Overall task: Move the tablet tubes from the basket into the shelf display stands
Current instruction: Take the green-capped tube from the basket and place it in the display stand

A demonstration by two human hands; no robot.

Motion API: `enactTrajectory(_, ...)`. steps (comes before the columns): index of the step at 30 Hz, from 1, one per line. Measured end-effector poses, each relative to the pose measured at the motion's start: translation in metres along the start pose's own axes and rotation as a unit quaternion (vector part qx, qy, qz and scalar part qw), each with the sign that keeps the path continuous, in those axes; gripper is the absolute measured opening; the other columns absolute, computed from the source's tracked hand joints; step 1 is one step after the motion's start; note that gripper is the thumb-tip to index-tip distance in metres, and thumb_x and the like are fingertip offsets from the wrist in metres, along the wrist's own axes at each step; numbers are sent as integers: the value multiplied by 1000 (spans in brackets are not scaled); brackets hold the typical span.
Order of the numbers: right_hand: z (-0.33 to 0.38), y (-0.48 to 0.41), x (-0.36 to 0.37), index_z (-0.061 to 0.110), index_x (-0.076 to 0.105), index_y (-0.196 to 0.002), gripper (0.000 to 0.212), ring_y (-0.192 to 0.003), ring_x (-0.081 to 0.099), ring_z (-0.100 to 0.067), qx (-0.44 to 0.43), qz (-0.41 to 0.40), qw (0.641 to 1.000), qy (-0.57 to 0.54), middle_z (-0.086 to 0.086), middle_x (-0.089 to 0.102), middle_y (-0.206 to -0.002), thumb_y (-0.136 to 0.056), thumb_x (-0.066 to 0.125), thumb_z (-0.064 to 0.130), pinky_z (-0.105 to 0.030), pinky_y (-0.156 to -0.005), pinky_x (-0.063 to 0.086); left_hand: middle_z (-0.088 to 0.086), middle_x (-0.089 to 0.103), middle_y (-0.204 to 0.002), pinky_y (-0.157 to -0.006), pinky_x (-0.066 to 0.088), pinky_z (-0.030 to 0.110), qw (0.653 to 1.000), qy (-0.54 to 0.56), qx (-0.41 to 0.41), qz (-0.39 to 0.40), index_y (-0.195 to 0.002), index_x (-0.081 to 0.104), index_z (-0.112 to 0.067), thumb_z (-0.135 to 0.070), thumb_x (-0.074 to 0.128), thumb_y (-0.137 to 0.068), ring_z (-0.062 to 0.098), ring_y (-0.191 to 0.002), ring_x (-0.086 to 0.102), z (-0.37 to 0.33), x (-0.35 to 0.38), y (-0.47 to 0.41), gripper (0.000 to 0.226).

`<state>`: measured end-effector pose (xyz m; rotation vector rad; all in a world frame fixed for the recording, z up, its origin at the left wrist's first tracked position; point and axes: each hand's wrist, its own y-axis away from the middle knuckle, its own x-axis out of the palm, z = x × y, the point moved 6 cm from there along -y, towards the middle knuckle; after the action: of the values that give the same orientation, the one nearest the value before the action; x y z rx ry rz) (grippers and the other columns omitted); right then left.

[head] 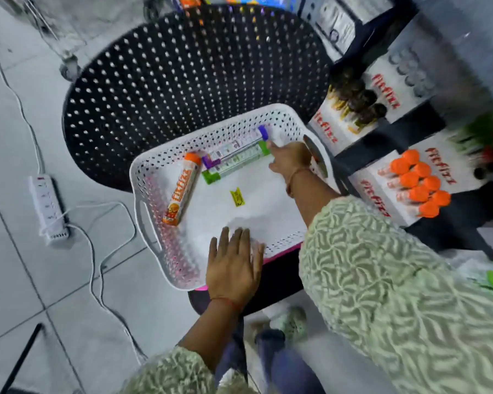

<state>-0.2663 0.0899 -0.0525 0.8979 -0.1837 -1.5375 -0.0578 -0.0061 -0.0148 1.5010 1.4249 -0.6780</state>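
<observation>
A white perforated basket (154, 211) rests on a stool in front of me. Inside lie an orange-capped tube (182, 189) near the left wall and several purple- and green-capped tubes (236, 157) side by side at the far edge. My right hand (289, 160) reaches into the far right corner, its fingertips touching the green-capped tube ends; a grip is not clear. My left hand (234, 265) lies flat with fingers spread on the basket's near rim. On the shelf to the right, a white display stand (382, 194) holds several orange-capped tubes (419, 183).
A second display stand (350, 109) with dark-capped tubes sits further back on the shelf. A black perforated chair seat (182, 81) is behind the basket. A power strip (47, 206) and white cables lie on the tiled floor at left. A small yellow label (237, 197) lies in the basket.
</observation>
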Motion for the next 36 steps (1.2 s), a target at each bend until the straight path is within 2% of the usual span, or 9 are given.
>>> enactTrajectory(7,1,-12,29,-2,55,-114,47,-80,63,-24,63,41,984,-161,-9,57,-89,-74,69,18,-38,-78,59,18,48,-134,-104,14,43,997,-58,10,-53,-127,50,-1,-47,5,-97,38,-128,32,0,4,1,72)
enactTrajectory(10,-6,-3,22,-5,59,-106,39,-72,58,-21,87,57,962,-252,-14,59,-94,-71,72,7,-23,-47,55,19,53,-128,-102,22,44,997,-61,4,-48,-124,53,0,-48,3,-97,38,-124,39,1,5,2,74)
enactTrajectory(13,-4,28,-3,4,60,-72,12,-73,59,-22,52,54,949,-306,-16,61,-84,-72,71,2,-25,-58,55,18,59,-121,-94,41,47,999,-43,-19,-13,-118,58,0,-47,4,-96,37,-116,49,2,7,2,76)
enactTrajectory(15,0,53,-34,10,52,-64,23,-74,59,-20,13,36,946,-321,-10,59,-74,-71,70,-3,-28,-67,56,18,61,-120,-91,44,47,999,-35,-20,3,-116,60,0,-49,5,-94,36,-113,52,2,6,1,76)
enactTrajectory(20,12,131,-151,-3,60,-103,35,-72,58,-15,-95,-42,943,-315,0,62,-76,-70,71,-5,-31,-71,53,21,59,-120,-95,40,50,999,-23,23,5,-116,59,3,-42,19,-87,40,-118,46,3,5,2,66)
enactTrajectory(25,5,215,-304,24,70,-69,23,-53,57,2,-205,-171,943,-199,15,66,-57,-64,78,3,-15,-57,51,30,64,-104,-89,36,47,984,-29,170,-38,-100,64,11,-44,7,-98,46,-107,53,-72,-9,-16,79)
enactTrajectory(28,-5,266,-386,34,68,-59,29,-57,58,2,-234,-264,926,-135,18,68,-52,-61,80,7,-22,-64,52,32,62,-107,-90,33,48,951,8,297,-91,-103,61,12,-39,8,-100,46,-110,50,-172,-30,-35,73)
enactTrajectory(33,-23,334,-484,26,69,-74,24,-71,58,-17,-239,-376,891,-86,-12,70,-79,-60,82,12,-40,-75,51,28,51,-126,-104,18,40,872,67,467,-129,-117,55,6,-37,14,-99,34,-125,28,-340,-57,-7,62)
enactTrajectory(36,-37,359,-526,12,72,-82,24,-59,59,-8,-224,-410,880,-84,-13,69,-71,-60,81,15,-29,-62,52,26,52,-127,-104,20,43,826,77,548,-107,-118,55,5,-36,14,-100,34,-126,33,-402,-43,31,61)
